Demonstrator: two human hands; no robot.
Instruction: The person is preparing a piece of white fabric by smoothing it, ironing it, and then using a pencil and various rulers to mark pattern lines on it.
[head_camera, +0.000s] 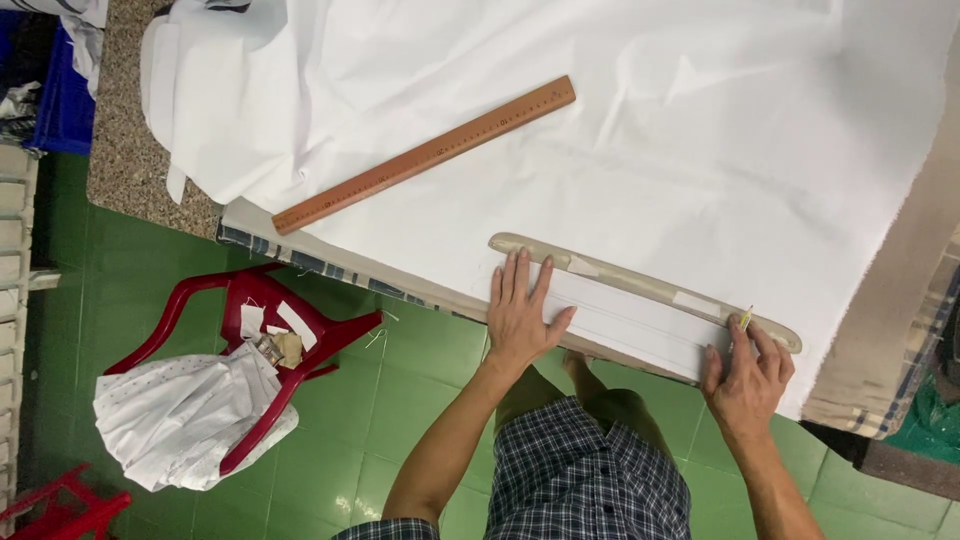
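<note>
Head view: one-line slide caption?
Left hand flat on a beige pattern strip over white fabric; right hand marking its end with a small marker.

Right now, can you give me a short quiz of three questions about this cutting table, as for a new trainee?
1. True or false: the left hand lies flat on the long beige pattern strip.
2. Which thing does the right hand hold at the strip's end? A) scissors B) a small yellowish marker C) a needle
3. What lies loose on the white cloth, away from both hands?

Key
1. True: its fingers are spread on the strip.
2. B, though its exact kind is too small to tell.
3. The long wooden ruler, set slanting.
</note>
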